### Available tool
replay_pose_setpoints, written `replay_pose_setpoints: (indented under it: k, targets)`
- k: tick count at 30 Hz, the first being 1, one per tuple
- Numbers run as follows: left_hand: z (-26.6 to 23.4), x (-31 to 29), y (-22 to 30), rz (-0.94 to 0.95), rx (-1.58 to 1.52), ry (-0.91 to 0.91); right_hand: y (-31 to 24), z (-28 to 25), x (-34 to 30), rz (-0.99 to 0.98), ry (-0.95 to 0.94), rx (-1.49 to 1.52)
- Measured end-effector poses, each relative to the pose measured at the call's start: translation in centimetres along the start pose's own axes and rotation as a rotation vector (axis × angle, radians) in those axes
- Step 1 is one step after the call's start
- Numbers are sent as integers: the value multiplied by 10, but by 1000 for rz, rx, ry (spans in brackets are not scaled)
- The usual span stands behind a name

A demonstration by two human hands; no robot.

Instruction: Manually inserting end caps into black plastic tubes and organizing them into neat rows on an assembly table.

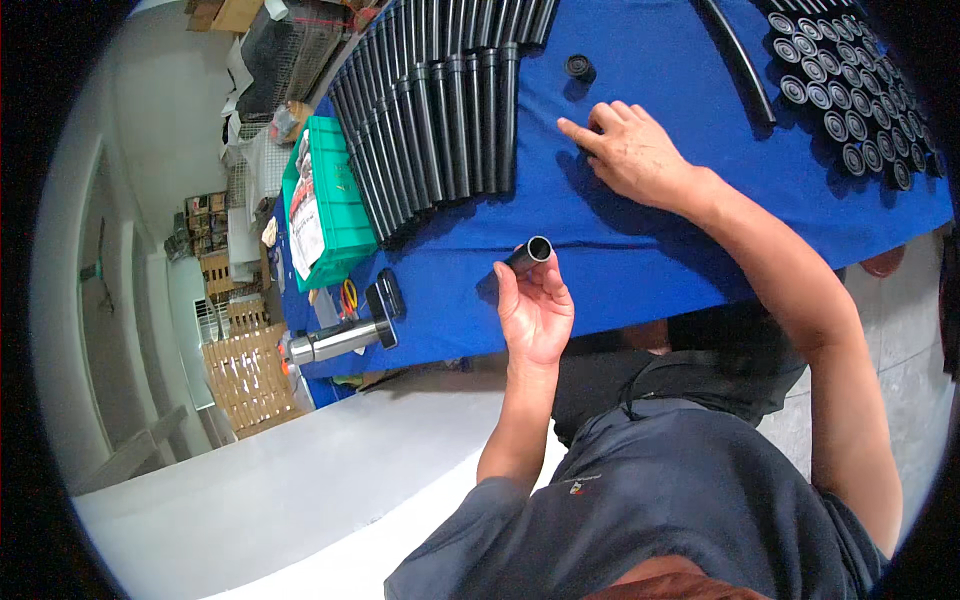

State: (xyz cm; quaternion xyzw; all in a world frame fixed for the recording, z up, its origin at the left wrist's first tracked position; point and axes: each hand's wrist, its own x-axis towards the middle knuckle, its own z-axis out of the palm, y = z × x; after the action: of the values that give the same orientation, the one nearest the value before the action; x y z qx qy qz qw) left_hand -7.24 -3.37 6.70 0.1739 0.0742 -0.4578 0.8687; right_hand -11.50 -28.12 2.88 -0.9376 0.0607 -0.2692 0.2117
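Note:
My left hand (537,315) is closed around a short-looking black tube (519,262) over the table's front part. Its open hollow end points up toward me, and the far part of it is foreshortened. Further forward and to the right, my right hand (640,155) hovers over the blue cloth with its fingers apart and partly bent. Nothing shows in it. Just beyond its fingertips a single round black cap (578,67) sits on the cloth, untouched.
Many black tubes (440,130) lie in rows at the back left, beside a green crate (340,200). Numerous round caps (855,100) stand at the far right near a long black tube (740,65). A silver cylindrical tool (335,342) and yellow-handled scissors (348,297) lie at the left edge.

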Motion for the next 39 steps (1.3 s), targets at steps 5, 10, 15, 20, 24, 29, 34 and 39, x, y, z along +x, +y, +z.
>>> replay_pose_setpoints:
  k: [5,10,15,20,24,29,34,39]
  targets:
    - [2,-10,5,-18,-70,22,-9,-23,6,-106,258,60]
    - [10,-12,-6,10,-9,166,-29,-26,-2,-27,-479,1100]
    - [16,-12,-24,-9,82,365,-39,-7,-6,-4,-653,1287]
    - [7,-11,-18,-44,103,288,-33,-6,-5,-37,-544,1317]
    - [1,-12,-20,3,87,186,-29,0,-5,-38,-557,1290]
    - [-9,-5,-14,37,82,123,-32,-22,-2,17,-536,1219]
    - [-6,20,-19,41,75,43,-28,-11,-3,-157,-339,997]
    - [-27,38,-9,150,228,-56,-15,-26,5,-207,170,348]
